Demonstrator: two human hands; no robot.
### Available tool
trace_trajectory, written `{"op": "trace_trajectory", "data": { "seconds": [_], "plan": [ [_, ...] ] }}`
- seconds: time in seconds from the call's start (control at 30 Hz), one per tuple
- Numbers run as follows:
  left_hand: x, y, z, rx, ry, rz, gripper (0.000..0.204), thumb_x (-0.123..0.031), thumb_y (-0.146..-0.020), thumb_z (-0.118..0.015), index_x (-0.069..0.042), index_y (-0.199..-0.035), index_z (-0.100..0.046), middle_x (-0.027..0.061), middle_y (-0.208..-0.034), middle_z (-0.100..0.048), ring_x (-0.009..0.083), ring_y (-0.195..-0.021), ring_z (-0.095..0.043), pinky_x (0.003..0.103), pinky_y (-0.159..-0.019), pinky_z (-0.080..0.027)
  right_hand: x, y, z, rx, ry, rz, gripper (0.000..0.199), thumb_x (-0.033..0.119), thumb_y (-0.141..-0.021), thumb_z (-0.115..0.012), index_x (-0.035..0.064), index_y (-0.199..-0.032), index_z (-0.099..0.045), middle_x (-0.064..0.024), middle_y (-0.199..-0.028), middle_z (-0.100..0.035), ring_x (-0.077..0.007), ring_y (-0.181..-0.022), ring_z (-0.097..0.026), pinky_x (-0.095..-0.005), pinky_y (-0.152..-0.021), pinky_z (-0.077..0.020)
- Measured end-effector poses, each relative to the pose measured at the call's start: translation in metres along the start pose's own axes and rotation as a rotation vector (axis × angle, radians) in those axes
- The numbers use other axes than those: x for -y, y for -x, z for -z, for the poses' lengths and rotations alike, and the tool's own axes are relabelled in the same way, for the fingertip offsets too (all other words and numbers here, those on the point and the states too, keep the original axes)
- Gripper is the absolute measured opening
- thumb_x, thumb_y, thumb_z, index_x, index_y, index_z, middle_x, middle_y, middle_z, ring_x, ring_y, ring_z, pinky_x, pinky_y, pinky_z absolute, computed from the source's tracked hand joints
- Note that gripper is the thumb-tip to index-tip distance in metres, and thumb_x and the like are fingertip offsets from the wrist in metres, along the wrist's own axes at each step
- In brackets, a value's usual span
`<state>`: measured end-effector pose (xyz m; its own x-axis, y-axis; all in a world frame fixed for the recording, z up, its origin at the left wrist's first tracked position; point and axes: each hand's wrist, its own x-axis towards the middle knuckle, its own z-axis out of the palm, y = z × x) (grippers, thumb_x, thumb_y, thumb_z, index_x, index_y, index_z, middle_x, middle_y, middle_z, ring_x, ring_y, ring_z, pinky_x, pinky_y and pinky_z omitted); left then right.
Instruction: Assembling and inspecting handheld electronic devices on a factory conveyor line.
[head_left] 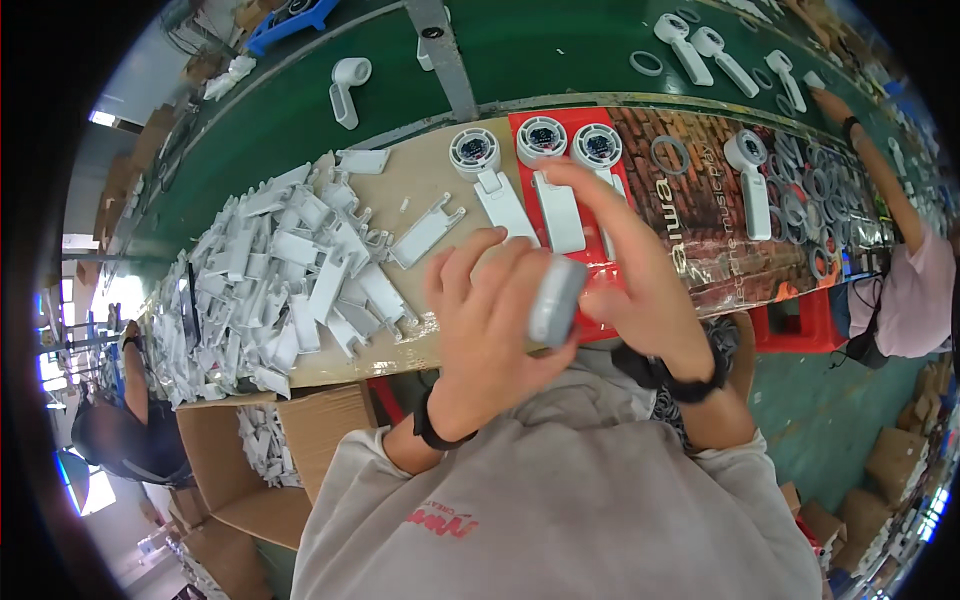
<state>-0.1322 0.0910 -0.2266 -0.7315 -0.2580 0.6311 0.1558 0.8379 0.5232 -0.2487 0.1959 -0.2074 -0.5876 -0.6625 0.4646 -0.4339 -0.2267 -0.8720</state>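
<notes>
My left hand [490, 315] is closed round a grey-and-white rounded piece [558, 300], blurred by motion, so its exact kind does not show. Fingers apart, my right hand [645, 290] reaches over the red mat; its fingertips overlap the neck of a white handheld fan [565, 215], and I cannot tell whether they touch. That fan has a round head with a dark centre. To its left lies another white handheld fan [505, 205], and a third fan [597, 147] is partly hidden behind my right hand.
White plastic handle covers [290, 250] are heaped on the left of the table. Grey rings [800, 200] and another fan [752, 190] lie at right. Beyond runs a green conveyor [550, 60] with more fans. A cardboard box [240, 470] stands below left; a co-worker's arm [885, 180] reaches in at right.
</notes>
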Motion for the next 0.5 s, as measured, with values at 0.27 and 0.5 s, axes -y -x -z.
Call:
{"op": "trace_trajectory", "data": {
  "seconds": [0.27,0.5],
  "plan": [
    [0.014,-0.008,-0.005,0.107,0.041,-0.064,0.066,-0.013,-0.052,-0.074,-0.002,-0.113,-0.052,0.0134,-0.107,-0.053,0.0325,-0.102,-0.047,0.043,-0.087,-0.036,-0.031,0.007,-0.017,0.157,-0.309,-0.267,0.029,0.022,-0.094,-0.044,-0.0037,-0.104,-0.054,-0.0071,-0.087,-0.059,-0.0107,-0.079,-0.051,-0.0277,-0.069,-0.0427],
    [0.055,-0.003,-0.012,-0.065,0.456,0.256,0.039,-0.033,-0.087,-0.049,0.002,-0.102,-0.057,0.0174,-0.094,-0.062,0.0284,-0.088,-0.061,0.034,-0.078,-0.047,0.016,0.055,-0.006,0.331,-0.643,-0.999,0.042,0.026,-0.095,-0.048,0.0018,-0.129,-0.04,-0.0074,-0.107,-0.055,-0.0126,-0.094,-0.056,-0.0287,-0.077,-0.0468]
  ]
}}
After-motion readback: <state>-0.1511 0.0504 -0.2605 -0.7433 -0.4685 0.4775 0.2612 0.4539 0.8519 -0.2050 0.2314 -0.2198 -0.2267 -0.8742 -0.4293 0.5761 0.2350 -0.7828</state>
